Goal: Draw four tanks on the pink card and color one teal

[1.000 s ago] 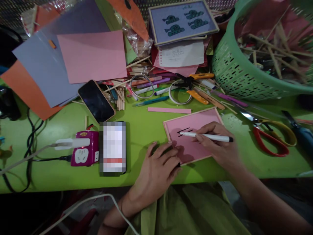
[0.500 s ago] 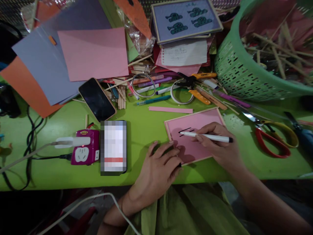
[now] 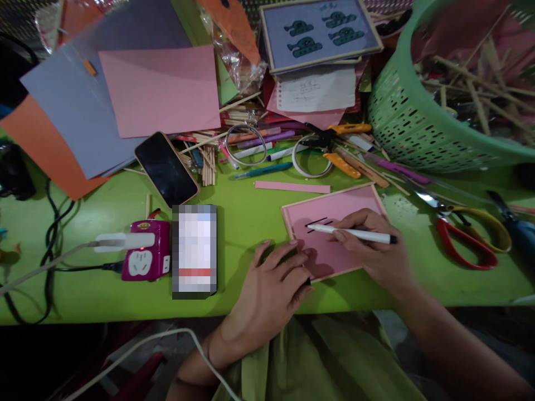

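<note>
A white marker with a black end (image 3: 368,235) is pinched in my right hand (image 3: 374,250). Its tip touches the pink card (image 3: 355,203), which has thin wooden strips along its edges. Several short black lines (image 3: 318,224) show around the tip. My left hand (image 3: 273,284) lies palm down over the card's lower left corner, some fingers bent on the card and frame. A small black piece (image 3: 308,281), seemingly the marker's cap, sticks out between its thumb and forefinger, mostly hidden. A narrow pink paper strip (image 3: 292,187) lies just beyond the card.
Red-and-yellow-handled scissors (image 3: 468,239) lie right of the card. A green basket (image 3: 393,122) of sticks stands at the back right. Two phones, one dark (image 3: 165,170), and a purple power adapter (image 3: 146,250) lie left. Pens, tape rolls and coloured paper (image 3: 161,92) fill the back.
</note>
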Action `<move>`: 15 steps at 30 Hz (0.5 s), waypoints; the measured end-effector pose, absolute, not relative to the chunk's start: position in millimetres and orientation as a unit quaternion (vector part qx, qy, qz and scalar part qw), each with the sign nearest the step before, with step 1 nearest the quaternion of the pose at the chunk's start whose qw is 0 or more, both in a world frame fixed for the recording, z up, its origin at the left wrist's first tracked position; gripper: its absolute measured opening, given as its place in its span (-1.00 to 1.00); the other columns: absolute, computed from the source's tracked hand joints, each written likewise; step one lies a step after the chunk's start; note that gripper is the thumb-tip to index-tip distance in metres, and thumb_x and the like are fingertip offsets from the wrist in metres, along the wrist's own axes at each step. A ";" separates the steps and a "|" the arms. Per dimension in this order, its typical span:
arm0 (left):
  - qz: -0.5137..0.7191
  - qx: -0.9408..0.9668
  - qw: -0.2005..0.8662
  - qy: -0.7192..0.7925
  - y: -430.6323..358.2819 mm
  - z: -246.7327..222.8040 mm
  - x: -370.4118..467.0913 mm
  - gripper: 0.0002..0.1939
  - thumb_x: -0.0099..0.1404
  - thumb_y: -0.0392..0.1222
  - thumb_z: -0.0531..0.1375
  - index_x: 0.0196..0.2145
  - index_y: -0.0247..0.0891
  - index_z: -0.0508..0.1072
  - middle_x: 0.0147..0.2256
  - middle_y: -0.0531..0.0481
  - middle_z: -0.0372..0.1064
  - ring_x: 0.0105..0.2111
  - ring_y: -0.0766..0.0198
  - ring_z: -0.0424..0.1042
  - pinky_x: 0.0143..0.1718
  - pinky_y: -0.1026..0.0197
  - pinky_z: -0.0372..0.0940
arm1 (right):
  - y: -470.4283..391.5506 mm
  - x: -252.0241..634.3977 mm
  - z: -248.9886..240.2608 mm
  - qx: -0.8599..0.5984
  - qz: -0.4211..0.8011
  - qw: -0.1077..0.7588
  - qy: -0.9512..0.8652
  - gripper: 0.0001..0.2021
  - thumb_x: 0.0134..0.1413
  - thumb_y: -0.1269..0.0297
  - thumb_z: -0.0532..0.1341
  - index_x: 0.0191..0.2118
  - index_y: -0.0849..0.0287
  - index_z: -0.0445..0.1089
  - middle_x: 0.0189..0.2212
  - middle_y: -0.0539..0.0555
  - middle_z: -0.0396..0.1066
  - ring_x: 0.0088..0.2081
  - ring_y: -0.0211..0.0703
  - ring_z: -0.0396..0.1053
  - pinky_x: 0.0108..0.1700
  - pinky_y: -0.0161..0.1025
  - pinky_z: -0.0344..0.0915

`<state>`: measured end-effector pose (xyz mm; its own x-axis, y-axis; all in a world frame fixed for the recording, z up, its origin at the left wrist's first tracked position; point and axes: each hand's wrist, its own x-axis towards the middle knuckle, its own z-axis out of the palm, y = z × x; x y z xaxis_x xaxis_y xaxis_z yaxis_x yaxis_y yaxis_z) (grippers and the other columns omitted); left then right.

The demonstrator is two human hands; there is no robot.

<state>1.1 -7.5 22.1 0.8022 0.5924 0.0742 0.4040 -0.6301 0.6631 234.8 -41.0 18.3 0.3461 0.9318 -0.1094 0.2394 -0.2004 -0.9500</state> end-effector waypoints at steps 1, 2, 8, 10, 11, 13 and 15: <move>0.141 0.892 0.325 0.280 -7.5 22.1 1.1 -0.84 0.51 -0.17 0.18 0.01 -0.08 0.48 0.15 0.08 0.52 0.35 0.19 0.24 0.40 -0.11 -0.01 | -41.5 235.2 18.0 -0.677 0.379 0.460 -0.432 -0.87 0.12 0.21 0.44 -0.27 0.02 0.50 -0.41 0.01 0.61 -0.37 -0.05 0.63 -0.42 -0.23 0.50; 0.139 0.893 0.322 0.280 -7.4 22.0 1.1 -0.84 0.51 -0.17 0.19 0.01 -0.08 0.49 0.15 0.07 0.52 0.35 0.20 0.24 0.40 -0.11 -0.01 | -41.9 235.6 17.7 -0.675 0.384 0.458 -0.432 -0.87 0.13 0.21 0.44 -0.26 0.02 0.50 -0.40 0.02 0.62 -0.37 -0.05 0.63 -0.42 -0.22 0.50; 0.146 0.893 0.318 0.282 -7.1 21.1 1.3 -0.85 0.53 -0.15 0.15 -0.02 -0.09 0.50 0.14 0.07 0.53 0.33 0.18 0.27 0.40 -0.11 0.01 | -39.4 232.8 22.1 -0.674 0.389 0.459 -0.428 -0.86 0.12 0.16 0.43 -0.29 0.01 0.50 -0.43 0.02 0.62 -0.39 -0.04 0.62 -0.43 -0.20 0.49; 0.147 0.892 0.320 0.282 -6.9 21.3 1.4 -0.85 0.54 -0.15 0.14 -0.03 -0.09 0.49 0.15 0.06 0.52 0.33 0.16 0.27 0.39 -0.13 0.00 | -37.6 231.6 24.5 -0.676 0.386 0.459 -0.429 -0.85 0.10 0.14 0.44 -0.31 0.01 0.49 -0.45 0.02 0.61 -0.42 -0.05 0.60 -0.46 -0.20 0.47; 0.148 0.892 0.321 0.280 -6.9 21.5 1.5 -0.85 0.54 -0.16 0.13 -0.03 -0.10 0.49 0.15 0.06 0.52 0.33 0.15 0.27 0.39 -0.13 0.00 | -37.0 231.3 25.2 -0.678 0.384 0.457 -0.430 -0.84 0.09 0.14 0.45 -0.32 0.00 0.49 -0.45 0.01 0.61 -0.44 -0.06 0.59 -0.47 -0.21 0.46; 0.147 0.892 0.323 0.279 -6.8 22.1 1.7 -0.86 0.55 -0.17 0.13 -0.03 -0.10 0.48 0.16 0.06 0.51 0.34 0.15 0.26 0.39 -0.14 0.00 | -36.9 231.6 25.5 -0.680 0.382 0.452 -0.433 -0.85 0.09 0.16 0.44 -0.32 0.00 0.49 -0.46 0.01 0.60 -0.46 -0.08 0.57 -0.50 -0.22 0.43; 0.145 0.893 0.323 0.279 -6.8 22.7 1.9 -0.86 0.54 -0.18 0.13 -0.03 -0.10 0.47 0.16 0.07 0.51 0.35 0.16 0.25 0.39 -0.14 -0.01 | -37.9 232.6 24.6 -0.679 0.384 0.450 -0.435 -0.87 0.10 0.18 0.44 -0.31 0.01 0.49 -0.45 0.02 0.60 -0.45 -0.09 0.56 -0.49 -0.23 0.42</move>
<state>1.9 -6.8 22.7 0.8026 0.5912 0.0789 0.4036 -0.6357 0.6580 232.6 -37.9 24.6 0.3269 0.9362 -0.1288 0.2454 -0.2157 -0.9451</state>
